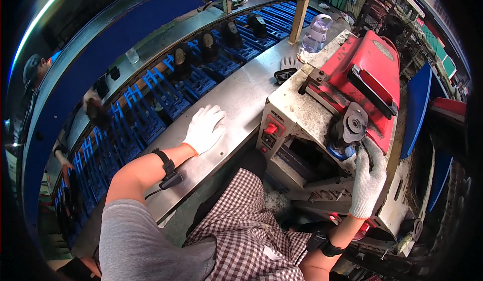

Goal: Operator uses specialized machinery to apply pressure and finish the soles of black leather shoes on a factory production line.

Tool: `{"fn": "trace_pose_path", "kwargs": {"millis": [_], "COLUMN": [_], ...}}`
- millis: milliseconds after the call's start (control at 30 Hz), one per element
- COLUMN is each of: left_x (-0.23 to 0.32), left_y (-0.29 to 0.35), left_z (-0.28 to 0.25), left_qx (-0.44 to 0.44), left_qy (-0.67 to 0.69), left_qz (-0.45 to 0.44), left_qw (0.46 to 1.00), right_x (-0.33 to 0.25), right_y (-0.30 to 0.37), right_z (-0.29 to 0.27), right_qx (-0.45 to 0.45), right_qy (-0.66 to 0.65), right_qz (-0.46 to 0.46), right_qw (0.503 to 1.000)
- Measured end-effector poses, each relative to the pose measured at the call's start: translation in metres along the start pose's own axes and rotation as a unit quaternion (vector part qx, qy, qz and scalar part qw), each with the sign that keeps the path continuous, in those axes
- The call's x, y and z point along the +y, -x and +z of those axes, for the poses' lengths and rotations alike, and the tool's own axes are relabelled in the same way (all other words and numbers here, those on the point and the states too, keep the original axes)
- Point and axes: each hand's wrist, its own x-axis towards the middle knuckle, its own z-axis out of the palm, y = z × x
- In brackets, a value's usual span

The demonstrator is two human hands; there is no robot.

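Observation:
My left hand [205,129], in a white knit glove, lies flat on the metal tabletop [245,92] with its fingers stretched out and nothing in them. At the front of the red-topped machine [375,64], my gloved right hand [369,178] has its fingers around the lower end of a grey piece with concentric rings [354,123]. The fingertips are partly hidden there. A blue part [343,151] shows under that piece. Past the machine's left corner, a small dark shoe-like piece [285,75] rests by a pale glove [290,63].
Beyond the tabletop runs a blue-slatted conveyor [146,104] carrying several dark shoes [207,43]. A clear lilac bottle [317,33] stands near a wooden post [300,19]. At the far left a person in a cap [32,69] is across the line. A red switch [270,128] sits on the machine's front.

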Motion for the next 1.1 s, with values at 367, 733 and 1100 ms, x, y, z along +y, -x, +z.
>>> {"fn": "trace_pose_path", "kwargs": {"millis": [367,733,1100], "left_x": [-0.008,-0.170,-0.361], "left_y": [0.005,0.036,0.120], "left_z": [0.000,-0.053,-0.036], "left_qx": [-0.085,0.452,0.086], "left_qy": [0.009,0.222,-0.030], "left_qz": [-0.071,-0.702,-0.752], "left_qw": [0.994,0.504,0.653], "right_x": [0.002,0.008,0.004], "right_y": [-0.001,-0.002,0.001], "right_z": [0.002,0.001,-0.013], "right_qx": [0.000,-0.025,-0.013], "right_qy": [0.017,-0.002,0.050], "right_qz": [-0.032,0.030,0.043], "right_qw": [0.999,0.999,0.998]}}
